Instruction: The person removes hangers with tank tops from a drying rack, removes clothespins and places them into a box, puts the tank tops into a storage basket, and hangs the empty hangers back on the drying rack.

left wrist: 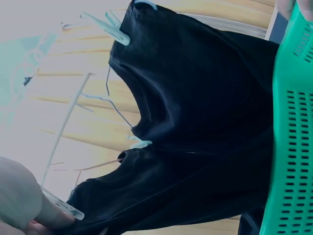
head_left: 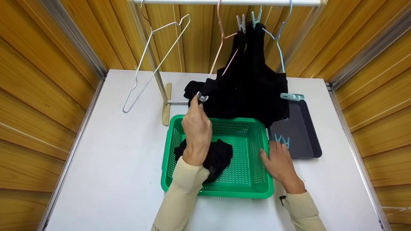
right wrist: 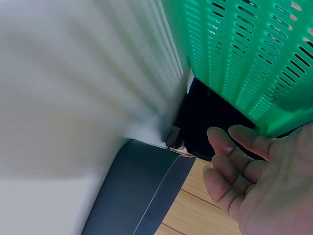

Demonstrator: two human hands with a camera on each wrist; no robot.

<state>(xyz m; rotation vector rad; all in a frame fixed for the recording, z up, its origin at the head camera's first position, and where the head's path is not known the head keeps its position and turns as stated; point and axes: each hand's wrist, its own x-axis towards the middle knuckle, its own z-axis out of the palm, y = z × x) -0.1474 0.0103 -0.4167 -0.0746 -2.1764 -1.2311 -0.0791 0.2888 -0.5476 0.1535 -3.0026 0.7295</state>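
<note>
In the head view my left hand (head_left: pixel 196 128) reaches over the basket and pinches a pale clothespin (head_left: pixel 202 97) at the left side of a black garment (head_left: pixel 257 86). The left wrist view has the same clothespin (left wrist: pixel 63 204) between thumb and fingers at the cloth's edge. The garment hangs from a pink hanger (head_left: pixel 221 41) and a blue hanger (head_left: pixel 280 48), with other clothespins on it. My right hand (head_left: pixel 279 162) lies beside the right rim of the green basket (head_left: pixel 269 183). Its fingers (right wrist: pixel 220 142) are loosely bent and hold nothing in the right wrist view.
Another black cloth (head_left: pixel 221 157) lies in the basket. A dark grey tray (head_left: pixel 305 128) with teal clothespins (head_left: pixel 282 140) is at the right. One white hanger (head_left: pixel 141 64) hangs at the left from the white rail (head_left: pixel 199 2). Wood-look walls surround the white table (head_left: pixel 122 166).
</note>
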